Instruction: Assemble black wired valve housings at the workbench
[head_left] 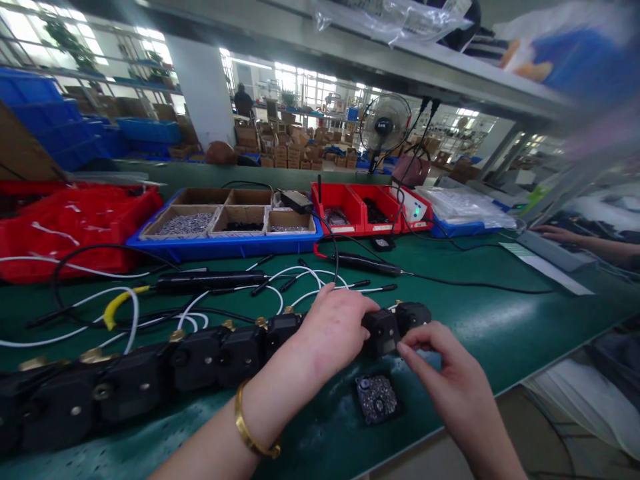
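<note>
A row of black boxy units with brass fittings (195, 360) runs along the bench from the left. My left hand (333, 327), with a gold bangle at the wrist, reaches over the row and grips a black boxy unit (384, 333) by its left side. At that unit's lower right corner my right hand (447, 370) has thumb and forefinger pinched together; what lies between them, if anything, is too small to make out. Another black unit (414, 313) stands just behind. A small square dish of tiny metal screws (377, 398) sits on the green bench between my forearms.
Two black electric screwdrivers (210, 281) (365, 263) and white cables (185, 310) lie behind the row. Farther back stand a blue tray (225, 250) with cardboard compartments, red bins (340, 223) and a red plastic-lined crate (75, 227). Another person's hand (555, 233) shows at far right.
</note>
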`<state>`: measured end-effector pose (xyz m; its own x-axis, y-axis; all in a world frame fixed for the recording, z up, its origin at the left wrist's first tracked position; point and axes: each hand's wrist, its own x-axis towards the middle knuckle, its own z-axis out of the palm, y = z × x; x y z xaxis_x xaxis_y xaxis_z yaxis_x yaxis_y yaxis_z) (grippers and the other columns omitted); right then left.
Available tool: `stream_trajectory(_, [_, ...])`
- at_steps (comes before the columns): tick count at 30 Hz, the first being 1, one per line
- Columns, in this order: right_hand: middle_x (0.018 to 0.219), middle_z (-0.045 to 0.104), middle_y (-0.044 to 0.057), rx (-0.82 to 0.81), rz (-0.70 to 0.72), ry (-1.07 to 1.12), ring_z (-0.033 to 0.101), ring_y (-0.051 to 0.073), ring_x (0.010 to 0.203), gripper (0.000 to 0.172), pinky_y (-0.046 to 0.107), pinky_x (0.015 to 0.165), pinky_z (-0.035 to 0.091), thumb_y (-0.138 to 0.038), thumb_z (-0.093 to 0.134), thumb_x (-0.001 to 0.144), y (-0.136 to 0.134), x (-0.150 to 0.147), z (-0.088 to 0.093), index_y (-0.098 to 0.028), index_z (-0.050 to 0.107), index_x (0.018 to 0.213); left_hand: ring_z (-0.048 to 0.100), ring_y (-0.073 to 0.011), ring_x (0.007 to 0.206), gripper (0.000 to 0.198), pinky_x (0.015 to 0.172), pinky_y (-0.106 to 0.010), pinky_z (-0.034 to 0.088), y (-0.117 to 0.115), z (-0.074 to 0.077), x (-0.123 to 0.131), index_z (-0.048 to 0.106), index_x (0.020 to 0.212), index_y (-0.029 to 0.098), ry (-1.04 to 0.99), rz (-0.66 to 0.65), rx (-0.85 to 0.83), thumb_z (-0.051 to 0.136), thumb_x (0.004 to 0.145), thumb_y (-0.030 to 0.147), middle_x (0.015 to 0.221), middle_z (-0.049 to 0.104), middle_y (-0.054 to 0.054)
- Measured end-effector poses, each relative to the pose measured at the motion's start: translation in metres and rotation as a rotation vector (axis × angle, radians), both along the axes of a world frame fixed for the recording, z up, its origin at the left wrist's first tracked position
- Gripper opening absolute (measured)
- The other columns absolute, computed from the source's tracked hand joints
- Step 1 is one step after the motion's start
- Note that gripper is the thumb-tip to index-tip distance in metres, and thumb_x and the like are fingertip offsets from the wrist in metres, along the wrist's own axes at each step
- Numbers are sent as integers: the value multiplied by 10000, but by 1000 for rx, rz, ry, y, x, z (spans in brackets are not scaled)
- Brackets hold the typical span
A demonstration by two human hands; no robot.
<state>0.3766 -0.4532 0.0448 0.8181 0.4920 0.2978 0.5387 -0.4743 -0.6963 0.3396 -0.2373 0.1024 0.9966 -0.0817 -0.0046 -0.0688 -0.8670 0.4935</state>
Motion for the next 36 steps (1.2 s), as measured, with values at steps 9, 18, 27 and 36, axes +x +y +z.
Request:
stream_trajectory(9, [810, 651, 18, -517, 192, -412, 534, 268, 833, 225, 369, 718, 240, -45, 732, 661, 4, -22, -36, -239, 645, 734, 659, -304, 1180, 371, 1085, -474, 433, 27, 13, -12, 769, 1162, 338, 54, 126, 151, 710, 829, 186, 1212, 769, -14])
stream_trajectory(18, [815, 647, 26, -453, 228, -333, 522, 239, 818, 134, 351, 710, 234, -110, 692, 832, -1, -16, -47, -224, 650, 773, 666, -283, 1194, 393, 1151, -558, 359, 25, -5, -17, 755, 1185, 317, 22, 111, 108, 651, 850, 140, 1197, 773, -23])
stream_trajectory(27, [765, 649, 19, -503, 250, -426, 516, 252, 799, 246, 352, 688, 201, -18, 768, 632, 8, -15, -38, -230, 658, 689, 672, -282, 1196, 396, 1133, -533, 395, 29, 0, -19, 756, 1180, 334, 41, 131, 137, 625, 869, 127, 1193, 777, -13])
stream_trajectory(36, [835, 654, 30, -436, 214, -153, 556, 254, 845, 159, 369, 729, 289, -126, 582, 887, -1, -16, -34, -233, 654, 794, 672, -278, 1202, 420, 1145, -562, 380, 30, 1, -22, 765, 1144, 329, 49, 118, 111, 590, 853, 82, 1221, 768, -19])
